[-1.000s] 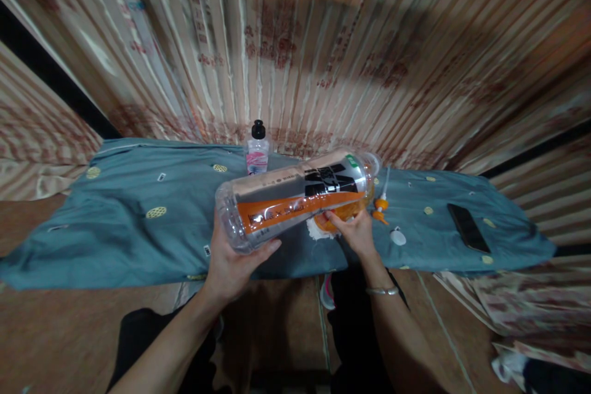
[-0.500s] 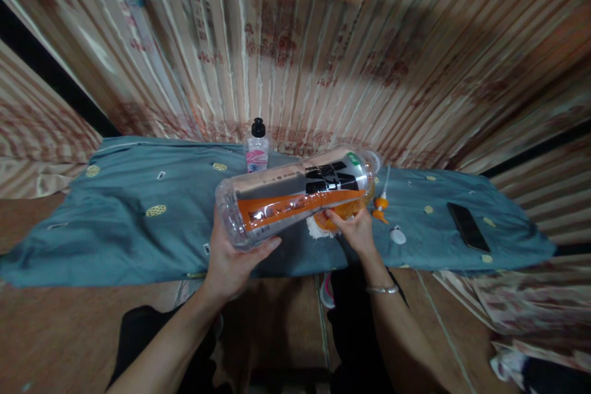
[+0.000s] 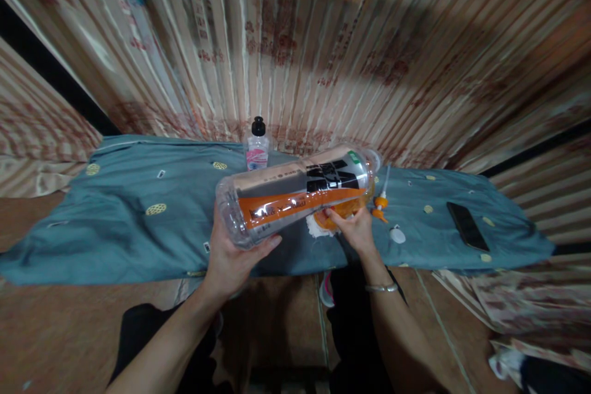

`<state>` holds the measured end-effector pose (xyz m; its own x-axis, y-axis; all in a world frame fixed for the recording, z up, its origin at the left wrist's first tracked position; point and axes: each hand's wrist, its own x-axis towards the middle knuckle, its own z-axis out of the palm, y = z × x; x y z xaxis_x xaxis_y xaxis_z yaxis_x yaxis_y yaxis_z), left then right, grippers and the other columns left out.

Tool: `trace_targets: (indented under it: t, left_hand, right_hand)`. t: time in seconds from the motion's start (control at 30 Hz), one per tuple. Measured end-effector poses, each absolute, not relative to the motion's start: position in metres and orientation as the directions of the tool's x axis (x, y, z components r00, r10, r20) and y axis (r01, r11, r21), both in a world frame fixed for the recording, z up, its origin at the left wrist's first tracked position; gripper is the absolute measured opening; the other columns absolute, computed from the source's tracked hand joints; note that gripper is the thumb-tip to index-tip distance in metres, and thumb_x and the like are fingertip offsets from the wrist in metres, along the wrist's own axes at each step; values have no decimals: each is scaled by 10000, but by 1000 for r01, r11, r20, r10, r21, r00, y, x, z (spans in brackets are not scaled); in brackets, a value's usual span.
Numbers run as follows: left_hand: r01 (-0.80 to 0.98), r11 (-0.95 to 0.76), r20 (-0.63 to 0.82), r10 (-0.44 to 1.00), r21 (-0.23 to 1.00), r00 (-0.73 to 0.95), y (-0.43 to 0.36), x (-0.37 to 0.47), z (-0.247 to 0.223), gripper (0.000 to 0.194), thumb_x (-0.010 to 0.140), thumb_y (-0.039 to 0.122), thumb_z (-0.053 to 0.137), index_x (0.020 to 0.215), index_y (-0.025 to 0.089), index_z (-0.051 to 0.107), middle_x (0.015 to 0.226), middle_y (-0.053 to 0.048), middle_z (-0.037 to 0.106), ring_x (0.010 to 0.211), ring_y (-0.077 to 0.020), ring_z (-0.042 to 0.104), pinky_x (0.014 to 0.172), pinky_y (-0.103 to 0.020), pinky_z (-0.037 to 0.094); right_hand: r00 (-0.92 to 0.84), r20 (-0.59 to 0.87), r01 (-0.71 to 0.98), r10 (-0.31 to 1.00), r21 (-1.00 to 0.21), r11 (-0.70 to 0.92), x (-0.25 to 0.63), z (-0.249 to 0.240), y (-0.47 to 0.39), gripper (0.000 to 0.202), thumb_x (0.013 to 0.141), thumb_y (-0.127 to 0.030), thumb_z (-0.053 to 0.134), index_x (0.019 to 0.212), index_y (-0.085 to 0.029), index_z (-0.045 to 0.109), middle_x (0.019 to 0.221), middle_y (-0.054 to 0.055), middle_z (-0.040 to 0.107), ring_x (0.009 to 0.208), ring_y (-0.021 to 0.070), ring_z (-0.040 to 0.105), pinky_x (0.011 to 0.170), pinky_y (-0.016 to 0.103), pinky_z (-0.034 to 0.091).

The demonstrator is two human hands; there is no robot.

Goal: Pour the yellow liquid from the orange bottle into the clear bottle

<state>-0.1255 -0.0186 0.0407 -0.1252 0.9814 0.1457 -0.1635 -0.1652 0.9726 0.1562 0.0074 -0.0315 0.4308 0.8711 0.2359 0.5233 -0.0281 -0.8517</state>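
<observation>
A large clear plastic bottle (image 3: 295, 194) with an orange, black and silver label lies nearly level in the air, its neck to the right. My left hand (image 3: 237, 258) supports its base end from below, thumb stretched along the underside. Under the neck end, my right hand (image 3: 353, 225) grips an orange translucent bottle (image 3: 344, 208), partly hidden by the big one. White tissue (image 3: 318, 226) shows beneath the orange bottle. Just right of my right hand lie an orange pump top (image 3: 380, 204) with a clear tube and a round white cap (image 3: 398, 234).
A clear bottle with a black cap (image 3: 257, 148) stands behind the large bottle on the teal cloth (image 3: 124, 209). A black phone (image 3: 467, 226) lies at the right. Pleated curtains (image 3: 295, 43) hang behind the cloth-covered surface.
</observation>
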Motion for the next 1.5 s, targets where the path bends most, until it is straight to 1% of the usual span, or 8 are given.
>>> trace_targets:
  t: [0.17, 0.4, 0.6, 0.83, 0.93, 1.27, 1.4, 1.5]
  left_hand:
    - [-167, -179, 160, 980, 970, -123, -19, -125, 41, 816, 532, 386, 1002, 1242, 224, 632, 1218, -90, 777, 1116, -341, 770, 1043, -504, 629]
    - [-179, -164, 140, 980, 970, -139, -19, -125, 40, 874, 498, 398, 1015, 1257, 214, 623, 1261, -112, 756, 1171, -349, 753, 1055, -517, 623]
    - [-196, -157, 137, 984, 968, -112, -19, -124, 41, 839, 516, 388, 1010, 1238, 200, 626, 1273, -129, 755, 1148, -349, 761, 1057, -522, 622]
    - [-203, -163, 140, 983, 965, -122, -18, -125, 38, 921, 511, 374, 1012, 1313, 210, 591, 1265, -125, 759, 1134, -333, 763, 1057, -515, 622]
    - [-208, -164, 142, 983, 964, -118, -18, -124, 39, 859, 518, 368, 1005, 1260, 213, 602, 1252, -112, 758, 1122, -321, 765, 1046, -501, 627]
    - [-175, -192, 173, 978, 966, -118, -18, -125, 40, 702, 525, 389, 1001, 1101, 201, 647, 1275, -119, 742, 1166, -342, 740, 1083, -508, 601]
    - [-166, -190, 173, 979, 968, -111, -18, -125, 39, 797, 551, 389, 997, 1227, 199, 620, 1260, -103, 749, 1153, -328, 749, 1075, -487, 606]
    - [-183, -213, 191, 973, 960, -128, -16, -125, 35, 905, 516, 409, 1012, 1285, 196, 586, 1251, -108, 751, 1134, -318, 752, 1056, -494, 614]
  right_hand:
    - [438, 288, 542, 852, -841, 6, 156, -32, 8, 538, 634, -604, 880, 987, -242, 695, 973, 103, 813, 913, 340, 772, 891, 507, 640]
    - [442, 249, 520, 862, -854, -20, 156, -32, 7, 568, 627, -600, 881, 1012, -231, 688, 1023, 128, 811, 946, 357, 773, 925, 542, 628]
    - [433, 261, 502, 863, -865, 9, 156, -31, 8, 560, 631, -585, 884, 1021, -231, 692, 1020, 117, 813, 957, 348, 774, 951, 538, 629]
    - [454, 247, 500, 856, -866, -16, 156, -32, 8, 617, 612, -597, 884, 1062, -224, 685, 1072, 132, 804, 983, 359, 773, 951, 541, 626]
    - [456, 231, 496, 859, -868, -30, 157, -32, 8, 615, 619, -600, 883, 1056, -218, 679, 1050, 133, 801, 965, 359, 773, 921, 535, 630]
    - [454, 235, 501, 860, -865, -28, 156, -31, 8, 607, 612, -605, 878, 1044, -225, 683, 1072, 132, 802, 989, 358, 766, 953, 534, 612]
    - [457, 247, 501, 855, -865, -17, 157, -32, 8, 616, 603, -609, 894, 1035, -224, 682, 1055, 128, 805, 985, 354, 764, 953, 534, 618]
    - [450, 239, 484, 861, -875, -10, 158, -33, 8, 616, 607, -614, 894, 1034, -222, 686, 1036, 111, 809, 971, 347, 769, 942, 526, 625]
